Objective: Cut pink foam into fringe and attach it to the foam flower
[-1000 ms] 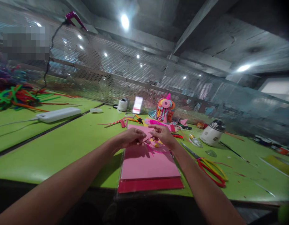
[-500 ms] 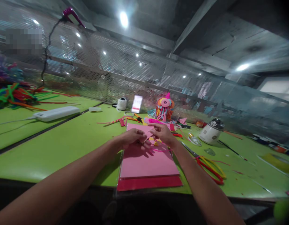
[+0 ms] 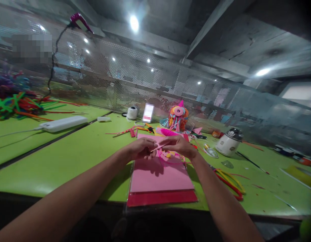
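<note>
Between my two hands is a small piece of pink paper (image 3: 158, 146), seen nearly edge-on. My left hand (image 3: 142, 148) pinches its left side, and my right hand (image 3: 178, 146) grips its right side with the fingers laid over it. Both hands hover above a stack of pink paper sheets (image 3: 161, 179), with a red sheet (image 3: 161, 197) showing at the near edge. On the stack, just below my right hand, lies a loop of bright pink cord (image 3: 162, 162) beside small yellow pieces, partly hidden by the hand.
Right of the stack lie scissors (image 3: 229, 181) with red and yellow handles; a white pot-shaped container (image 3: 228, 143) stands behind. At the back are a tasselled paper craft (image 3: 178, 116), a thread spool (image 3: 131, 113) and a phone (image 3: 148, 112). A white power strip (image 3: 63, 123) and pipe cleaners (image 3: 17, 106) lie left.
The pink paper has turned from showing its face to nearly edge-on. My right hand's fingers have come down flatter over it, and the whole view has shifted slightly.
</note>
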### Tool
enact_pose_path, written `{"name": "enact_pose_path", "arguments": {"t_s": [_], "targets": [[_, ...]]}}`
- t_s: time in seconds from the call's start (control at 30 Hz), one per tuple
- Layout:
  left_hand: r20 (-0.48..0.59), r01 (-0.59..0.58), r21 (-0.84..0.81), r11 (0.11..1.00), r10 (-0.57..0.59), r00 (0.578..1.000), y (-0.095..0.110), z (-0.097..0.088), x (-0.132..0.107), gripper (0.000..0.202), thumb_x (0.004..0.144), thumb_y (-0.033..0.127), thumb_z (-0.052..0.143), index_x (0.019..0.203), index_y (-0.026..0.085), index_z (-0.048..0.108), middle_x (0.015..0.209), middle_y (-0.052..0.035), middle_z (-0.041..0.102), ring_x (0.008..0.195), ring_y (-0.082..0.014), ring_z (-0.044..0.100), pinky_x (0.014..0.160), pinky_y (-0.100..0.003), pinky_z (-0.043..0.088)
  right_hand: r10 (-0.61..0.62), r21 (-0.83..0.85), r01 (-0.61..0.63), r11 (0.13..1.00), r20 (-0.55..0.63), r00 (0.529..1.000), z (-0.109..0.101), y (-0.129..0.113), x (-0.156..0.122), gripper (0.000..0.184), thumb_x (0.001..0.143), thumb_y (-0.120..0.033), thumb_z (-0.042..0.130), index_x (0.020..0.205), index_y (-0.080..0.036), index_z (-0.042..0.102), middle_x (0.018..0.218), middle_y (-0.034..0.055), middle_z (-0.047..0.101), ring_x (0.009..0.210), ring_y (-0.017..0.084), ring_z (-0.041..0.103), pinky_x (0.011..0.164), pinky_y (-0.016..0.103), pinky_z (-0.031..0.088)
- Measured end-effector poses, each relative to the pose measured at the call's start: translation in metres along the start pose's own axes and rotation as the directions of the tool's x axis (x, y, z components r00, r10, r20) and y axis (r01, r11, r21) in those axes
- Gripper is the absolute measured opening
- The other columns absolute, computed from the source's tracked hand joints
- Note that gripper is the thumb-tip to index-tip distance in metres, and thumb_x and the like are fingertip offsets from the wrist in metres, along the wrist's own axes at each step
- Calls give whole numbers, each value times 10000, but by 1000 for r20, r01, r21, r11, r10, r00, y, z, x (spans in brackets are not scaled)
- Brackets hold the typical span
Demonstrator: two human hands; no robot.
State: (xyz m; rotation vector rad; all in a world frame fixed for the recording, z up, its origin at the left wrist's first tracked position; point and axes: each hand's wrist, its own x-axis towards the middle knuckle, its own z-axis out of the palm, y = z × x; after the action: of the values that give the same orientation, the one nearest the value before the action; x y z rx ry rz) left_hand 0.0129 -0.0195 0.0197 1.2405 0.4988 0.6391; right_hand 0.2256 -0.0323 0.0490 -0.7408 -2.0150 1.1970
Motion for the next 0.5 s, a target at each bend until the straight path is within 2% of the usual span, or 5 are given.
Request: {"name": "enact_pose_path", "arguments": {"t_s": [0.13,0.3,0.4,0.5], "targets": [[78,5,38,999,-7,997,3,3,-3,75,793,171,509,749,121,542,462,-31,594,317,-106,517,298,-151,331,-56,11,57,998,-52,997,5,1,1,170,712,-213,690,870,-153,714,694,39,690,628,129,628,612,275,503],[181,-16,78,997,2,984,8,7,-8,119,805,196,509,856,98,554,589,-78,644,432,-134,588,394,-200,425,-126,-46,124,991,-66,990,6,-3,1,126,735,-221,673,832,-152,715,685,36,671,630,133,613,609,282,490],[193,-32,114,993,9,981,7,12,-8,131,811,194,513,892,97,545,677,-102,661,537,-151,627,470,-226,457,-157,-71,153,986,-69,985,6,-6,1,111,734,-250,671,749,-145,701,744,41,651,672,134,605,631,278,479],[158,-78,163,984,52,986,2,16,-3,156,830,220,500,913,95,541,768,-135,670,612,-167,644,545,-269,485,-133,-41,130,991,-98,986,6,-4,2,151,731,-286,666,717,-137,684,730,35,633,655,133,596,630,282,475]]}}
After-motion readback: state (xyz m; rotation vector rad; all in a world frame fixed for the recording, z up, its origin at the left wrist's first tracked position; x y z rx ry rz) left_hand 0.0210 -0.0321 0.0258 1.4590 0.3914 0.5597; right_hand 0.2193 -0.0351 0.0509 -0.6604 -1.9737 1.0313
